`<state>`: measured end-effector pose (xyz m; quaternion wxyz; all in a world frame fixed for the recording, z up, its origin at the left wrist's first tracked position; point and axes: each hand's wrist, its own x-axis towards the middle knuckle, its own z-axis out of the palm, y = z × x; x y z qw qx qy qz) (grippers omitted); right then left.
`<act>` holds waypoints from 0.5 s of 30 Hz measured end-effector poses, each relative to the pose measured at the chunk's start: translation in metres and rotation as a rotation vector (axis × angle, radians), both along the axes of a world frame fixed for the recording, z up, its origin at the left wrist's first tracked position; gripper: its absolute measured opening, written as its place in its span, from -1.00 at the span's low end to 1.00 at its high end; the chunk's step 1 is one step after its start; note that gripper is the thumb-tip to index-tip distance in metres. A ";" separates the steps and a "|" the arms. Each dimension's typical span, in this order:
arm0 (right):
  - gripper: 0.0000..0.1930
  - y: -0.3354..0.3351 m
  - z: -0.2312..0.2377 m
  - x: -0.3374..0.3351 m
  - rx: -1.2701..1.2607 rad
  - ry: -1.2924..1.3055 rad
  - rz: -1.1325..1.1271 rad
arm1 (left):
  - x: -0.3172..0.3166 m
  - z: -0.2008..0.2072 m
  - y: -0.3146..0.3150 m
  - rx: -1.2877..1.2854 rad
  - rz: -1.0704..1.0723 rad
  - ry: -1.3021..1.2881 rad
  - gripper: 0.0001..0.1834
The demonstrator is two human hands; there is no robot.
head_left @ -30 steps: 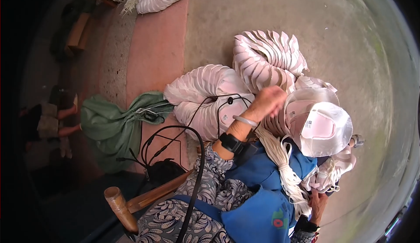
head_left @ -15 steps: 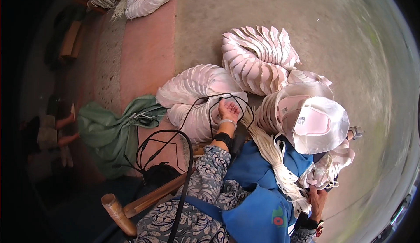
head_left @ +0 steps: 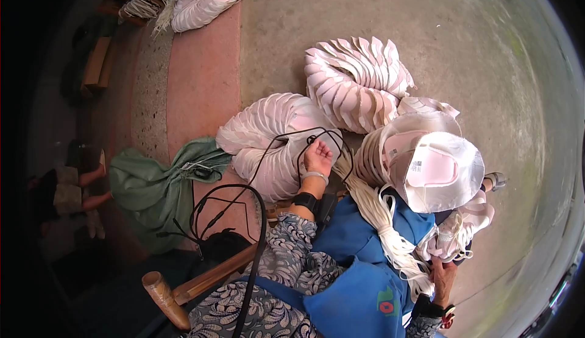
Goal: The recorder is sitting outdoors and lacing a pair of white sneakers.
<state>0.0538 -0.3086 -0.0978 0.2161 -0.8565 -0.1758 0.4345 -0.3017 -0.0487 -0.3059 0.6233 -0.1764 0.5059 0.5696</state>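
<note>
My left hand (head_left: 318,157) is raised palm-up over the blue apron's (head_left: 350,225) far edge, its fingers curled. A thin black cable loops beside its fingertips; what the fingers hold, if anything, is too small to name. At the lower right, my right hand (head_left: 443,277) grips the near end of a pale pink-and-white shoe upper (head_left: 454,240) with white laces threaded in it. A tied bundle of cream laces (head_left: 381,213) lies across my lap between the hands. Beyond the shoe upper stands a nested stack of white-and-pink uppers (head_left: 436,164).
Two curved rows of stacked uppers, one nearer (head_left: 274,122) and one farther (head_left: 356,82), lie on the floor. On the left are a green sack (head_left: 146,183), black cables (head_left: 213,201) and a wooden chair arm (head_left: 213,274). Other people sit at the left edge and upper left.
My left hand has shifted slightly down and its fingers look more curled. The right hand keeps its hold on the shoe upper. The whole view has shifted a little.
</note>
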 end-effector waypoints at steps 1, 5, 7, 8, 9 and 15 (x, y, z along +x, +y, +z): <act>-0.67 0.000 -0.001 0.000 -0.009 -0.011 -0.003 | 0.003 0.006 -0.001 0.050 -0.035 0.017 -0.84; -0.59 -0.002 -0.003 0.001 0.033 -0.017 0.002 | 0.018 0.037 0.001 0.155 -0.141 0.164 -0.87; -0.59 -0.002 -0.003 0.001 0.020 -0.035 0.020 | 0.029 0.058 0.005 0.257 -0.149 0.223 -0.86; -0.59 -0.002 -0.003 0.001 0.020 -0.036 0.021 | 0.034 0.071 0.007 0.318 -0.158 0.283 -0.84; -0.59 -0.002 -0.002 0.000 0.019 -0.027 0.014 | 0.038 0.084 0.011 0.319 -0.194 0.383 -0.84; -0.59 0.001 0.000 0.000 0.017 -0.021 0.013 | 0.049 0.175 0.017 0.741 -0.223 0.615 -0.87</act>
